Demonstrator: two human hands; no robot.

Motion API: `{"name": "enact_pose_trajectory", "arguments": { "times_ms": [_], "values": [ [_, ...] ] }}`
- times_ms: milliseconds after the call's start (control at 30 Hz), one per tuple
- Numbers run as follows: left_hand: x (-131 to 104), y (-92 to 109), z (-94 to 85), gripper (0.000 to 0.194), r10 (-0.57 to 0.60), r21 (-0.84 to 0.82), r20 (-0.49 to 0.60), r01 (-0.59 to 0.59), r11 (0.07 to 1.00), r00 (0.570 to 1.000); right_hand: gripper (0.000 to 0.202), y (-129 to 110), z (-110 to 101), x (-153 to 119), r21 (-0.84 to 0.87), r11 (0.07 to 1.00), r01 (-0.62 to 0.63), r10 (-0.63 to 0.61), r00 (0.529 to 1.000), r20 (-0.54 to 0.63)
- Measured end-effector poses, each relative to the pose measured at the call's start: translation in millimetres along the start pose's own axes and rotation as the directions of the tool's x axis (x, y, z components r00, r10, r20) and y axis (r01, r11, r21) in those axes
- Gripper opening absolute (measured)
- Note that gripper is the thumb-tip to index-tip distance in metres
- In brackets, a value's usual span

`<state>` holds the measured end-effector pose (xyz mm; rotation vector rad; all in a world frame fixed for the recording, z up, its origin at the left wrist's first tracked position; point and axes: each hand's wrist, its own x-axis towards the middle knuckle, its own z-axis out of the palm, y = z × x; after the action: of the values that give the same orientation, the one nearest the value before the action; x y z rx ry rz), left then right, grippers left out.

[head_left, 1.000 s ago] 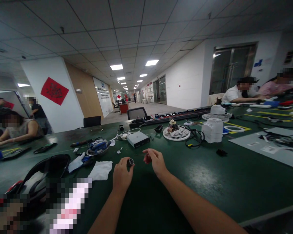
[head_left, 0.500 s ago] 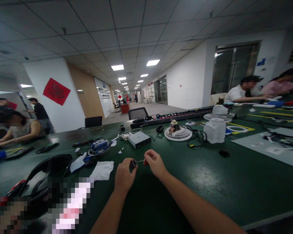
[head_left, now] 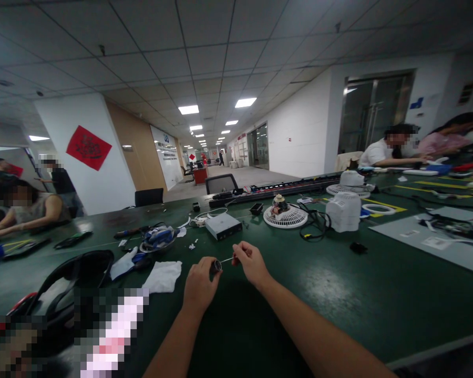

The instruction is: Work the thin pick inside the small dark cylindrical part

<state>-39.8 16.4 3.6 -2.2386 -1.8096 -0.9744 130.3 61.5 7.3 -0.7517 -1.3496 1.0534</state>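
Note:
Between the thumb and fingers of my left hand (head_left: 199, 283) is a small dark round part (head_left: 216, 266) with a pale rim, its face turned toward the right. My right hand (head_left: 252, 264) pinches a thin screwdriver-like tool (head_left: 226, 260), whose slim metal shaft points left. The shaft's tip is at the rim of the round part; whether it touches or enters it I cannot tell. The tool's grip is mostly hidden by my fingers. Both hands are held over the green table, nearer to me than a grey metal box (head_left: 223, 227).
A white crumpled cloth (head_left: 163, 276) and a black headset-like frame (head_left: 82, 262) lie to the left. Beyond my hands are a white fan grille (head_left: 286, 216) with its motor, a black tray (head_left: 256, 208) and a white housing (head_left: 343, 211). Other people sit at both sides.
The view has shifted slightly. Both hands keep their holds, and the tool stays against or close to the round part with hardly any visible movement.

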Motion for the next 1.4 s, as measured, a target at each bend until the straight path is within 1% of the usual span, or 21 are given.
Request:
{"name": "enact_pose_trajectory", "arguments": {
  "times_ms": [133,300,433,633,800,933,1067,1200,1400],
  "values": [
    [-0.8,-0.4,1.1,0.025,-0.011,0.017,0.006,0.011,1.000,1.000,0.037,1.2,-2.1,0.9,-0.035,0.999,-0.005,0.005,1.000,-0.002],
    [-0.6,0.5,1.3,0.025,-0.001,0.028,0.015,0.000,1.000,1.000,0.038,0.8,-2.4,1.4,-0.042,0.999,0.000,0.001,0.999,0.038],
    [0.1,0.7,1.8,0.026,0.004,0.037,0.021,-0.005,0.999,1.000,0.036,0.2,-3.4,2.7,-0.075,0.997,0.013,-0.012,1.000,0.013],
    [-0.9,0.7,2.6,0.025,0.013,0.043,0.046,-0.015,0.999,0.999,0.037,-2.8,-5.2,0.9,-0.117,0.993,0.021,-0.016,0.999,0.050],
    [-1.3,1.0,1.4,0.025,0.008,0.052,0.065,-0.012,0.999,0.998,0.035,-2.3,-6.1,-0.8,-0.171,0.984,0.052,-0.048,0.998,0.028],
    [-1.2,1.5,0.6,0.026,0.007,0.056,0.076,-0.011,0.998,0.997,0.036,-0.9,-6.1,0.1,-0.161,0.986,0.043,-0.035,0.998,0.054],
    [-1.3,2.8,0.2,0.026,0.008,0.058,0.080,-0.012,0.998,0.997,0.036,-0.4,-5.8,0.1,-0.170,0.985,0.035,-0.031,0.999,0.027],
    [-1.7,3.5,-0.4,0.026,0.012,0.060,0.083,-0.017,0.998,0.996,0.038,0.1,-4.9,-0.7,-0.172,0.985,0.029,-0.021,0.999,0.049],
    [-1.9,3.7,0.0,0.026,0.017,0.059,0.095,-0.023,0.998,0.995,0.035,1.1,-2.7,-0.8,-0.187,0.982,0.025,-0.020,0.999,0.026]
  ]
}}
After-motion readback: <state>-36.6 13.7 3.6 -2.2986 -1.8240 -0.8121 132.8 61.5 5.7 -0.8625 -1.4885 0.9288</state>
